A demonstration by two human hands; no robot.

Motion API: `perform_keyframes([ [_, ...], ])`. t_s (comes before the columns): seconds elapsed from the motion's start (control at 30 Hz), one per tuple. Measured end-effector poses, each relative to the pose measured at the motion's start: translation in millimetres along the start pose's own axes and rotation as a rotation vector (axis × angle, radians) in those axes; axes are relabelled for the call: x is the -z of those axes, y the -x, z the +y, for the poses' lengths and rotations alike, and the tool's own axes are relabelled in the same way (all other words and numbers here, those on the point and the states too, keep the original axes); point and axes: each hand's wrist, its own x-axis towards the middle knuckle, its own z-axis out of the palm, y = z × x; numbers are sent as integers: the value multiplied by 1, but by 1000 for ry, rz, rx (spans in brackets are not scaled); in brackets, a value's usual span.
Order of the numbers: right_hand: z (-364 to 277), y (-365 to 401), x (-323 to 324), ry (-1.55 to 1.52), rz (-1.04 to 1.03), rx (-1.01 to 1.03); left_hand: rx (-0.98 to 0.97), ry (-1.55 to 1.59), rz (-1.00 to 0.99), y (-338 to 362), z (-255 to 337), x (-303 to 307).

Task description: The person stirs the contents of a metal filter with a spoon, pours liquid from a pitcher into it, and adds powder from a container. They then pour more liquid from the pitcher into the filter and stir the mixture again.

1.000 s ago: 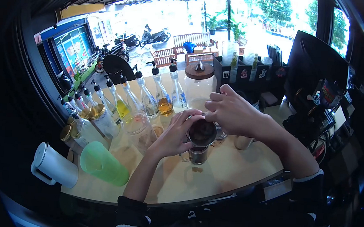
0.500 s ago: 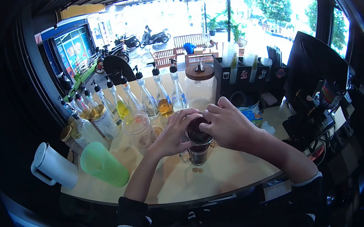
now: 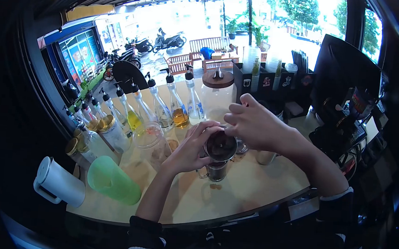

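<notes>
1. Round vessel (image 3: 221,147): dark inside, directly above the glass mug (image 3: 216,173), towards the middle of the near edge of the counter (image 3: 250,193). Whether the two touch cannot be told.
2. Left hand (image 3: 192,145): holds the vessel from its left side, thumb low and fingers over the far rim, presumably to steady it and leave the opening accessible.
3. Right hand (image 3: 252,126): fingers curled narrow at the vessel's far right rim; whether they pinch a thin tool cannot be told.
4. Mug: upright, handle to the left, apparently placed to support or receive from the vessel.
5. Green pitcher (image 3: 112,181): near the counter's left front corner, well apart from both hands.
6. Pump bottles (image 3: 180,117): lined along the far left edge, presumably for easy reach.
</notes>
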Motion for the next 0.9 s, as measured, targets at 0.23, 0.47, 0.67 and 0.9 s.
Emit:
perform_keyframes([
  [0.23, -6, 12, -9, -108, 204, -120, 91, 67, 129, 8, -16, -11],
  [0.47, -23, 25, -17, -273, 136, -314, 129, 73, 229, 9, -11, -19],
  [0.67, -27, 39, -18, -467, 67, -272, 117, 67, 265, 9, -13, -25],
  [0.9, -29, 40, -21, -77, 173, -240, 151, 2, 300, 11, -13, -29],
])
